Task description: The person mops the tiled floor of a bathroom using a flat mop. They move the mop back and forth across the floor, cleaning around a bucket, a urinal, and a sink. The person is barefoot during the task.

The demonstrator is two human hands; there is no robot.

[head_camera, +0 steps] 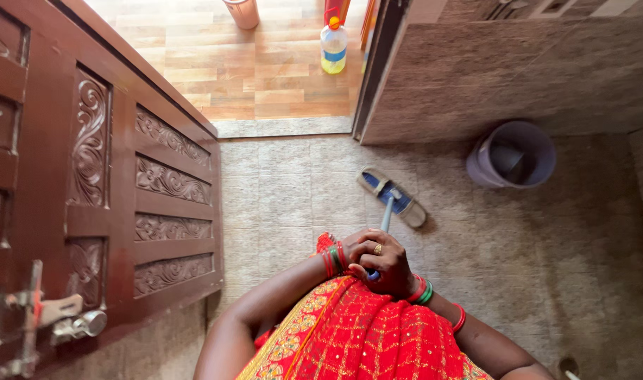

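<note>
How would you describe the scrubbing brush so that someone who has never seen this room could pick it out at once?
Start at the carved wooden door on the left, then cross the grey tiled floor towards the purple bucket. Between them lies the floor brush, long and flat with a blue top, on a pale handle gripped by both hands.

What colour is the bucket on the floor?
The bucket is pale purple, seen in the head view.

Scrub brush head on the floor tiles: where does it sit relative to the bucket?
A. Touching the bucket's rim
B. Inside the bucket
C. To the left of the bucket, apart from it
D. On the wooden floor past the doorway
C. The scrub brush head rests on the grey tiles, with bare floor between it and the bucket at right.
</note>
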